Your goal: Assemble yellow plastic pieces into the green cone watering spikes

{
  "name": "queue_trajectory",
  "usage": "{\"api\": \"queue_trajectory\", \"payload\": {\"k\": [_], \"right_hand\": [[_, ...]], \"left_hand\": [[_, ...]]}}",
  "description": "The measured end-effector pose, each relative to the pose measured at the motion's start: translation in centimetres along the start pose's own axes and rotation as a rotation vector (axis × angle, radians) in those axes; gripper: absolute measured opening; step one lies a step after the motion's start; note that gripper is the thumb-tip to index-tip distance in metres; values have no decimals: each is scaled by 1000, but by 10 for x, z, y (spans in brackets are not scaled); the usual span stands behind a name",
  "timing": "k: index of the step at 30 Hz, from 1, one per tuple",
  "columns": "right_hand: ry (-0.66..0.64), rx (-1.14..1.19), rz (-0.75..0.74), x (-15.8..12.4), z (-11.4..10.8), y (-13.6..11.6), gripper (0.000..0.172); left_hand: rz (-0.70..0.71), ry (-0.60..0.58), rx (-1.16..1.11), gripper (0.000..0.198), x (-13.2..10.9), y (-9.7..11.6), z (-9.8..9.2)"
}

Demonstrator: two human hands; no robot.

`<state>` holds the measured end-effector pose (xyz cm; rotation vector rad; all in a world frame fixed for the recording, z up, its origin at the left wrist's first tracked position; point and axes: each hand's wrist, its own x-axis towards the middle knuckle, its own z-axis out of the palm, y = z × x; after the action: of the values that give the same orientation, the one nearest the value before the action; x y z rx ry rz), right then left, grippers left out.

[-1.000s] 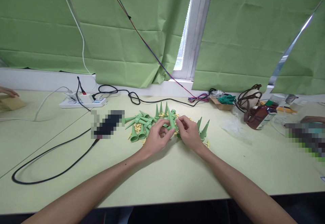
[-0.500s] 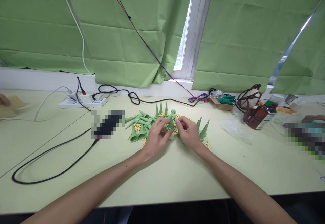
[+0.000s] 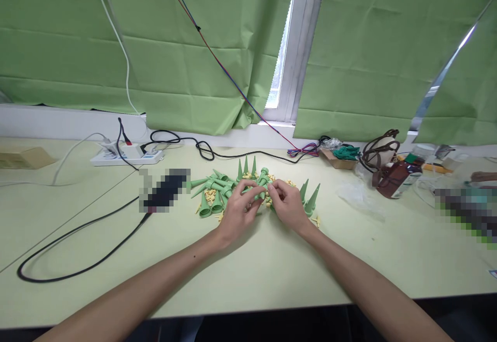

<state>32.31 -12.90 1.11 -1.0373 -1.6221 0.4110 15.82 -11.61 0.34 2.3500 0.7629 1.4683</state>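
My left hand [image 3: 241, 208] is closed in a pinch around a green plastic cone-shaped spike [image 3: 263, 195], mostly covered by the fingers. Close beside it, the thumb and fingers of my right hand [image 3: 286, 202] are pressed together at the same spike; whatever they pinch is hidden or too small to name. Around both hands lies a pile of green spikes [image 3: 205, 208], some lying down, some standing with their tips up. Small yellow plastic pieces [image 3: 210, 195] are scattered among them. Two upright spikes [image 3: 311, 201] stand just right of my right hand.
A black cable runs from a blurred-out dark device [image 3: 165, 189] on the left. Behind are a power strip [image 3: 126, 155] and a yellowish box [image 3: 27, 158]. To the right lie a clear plastic bag [image 3: 361, 197], a brown bottle [image 3: 399, 176] and a small carton [image 3: 338, 160].
The spike in my left hand stood tip up and has turned, now mostly covered by fingers. At the far left, another person's hand has left the view; the yellowish box there is now still.
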Motion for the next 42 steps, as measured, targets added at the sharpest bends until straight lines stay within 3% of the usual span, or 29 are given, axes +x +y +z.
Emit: {"api": "queue_trajectory", "payload": {"k": [4,10,15,19,25,33,42], "right_hand": [[-1,6,-1,0,0,-1,30],[16,71,33,-2,1,0,28],[55,110,53,-2,0,3,28],[67,121,63,-2,1,4,27],[56,139,62,-3,0,3,27],[10,177,23,-4,1,2,26],[0,165,30,-3,-1,1,26]], "left_hand": [[6,-4,14,24,0,1,0],[-101,-5,-5,26,1,7,0],[-268,25,-105,14,3,13,0],[-390,-12,-184,20,5,14,-2],[-360,-80,-199,48,7,16,-6],[-454,-181,-356,46,7,18,-5],[-444,-163,-329,34,7,17,-4]]}}
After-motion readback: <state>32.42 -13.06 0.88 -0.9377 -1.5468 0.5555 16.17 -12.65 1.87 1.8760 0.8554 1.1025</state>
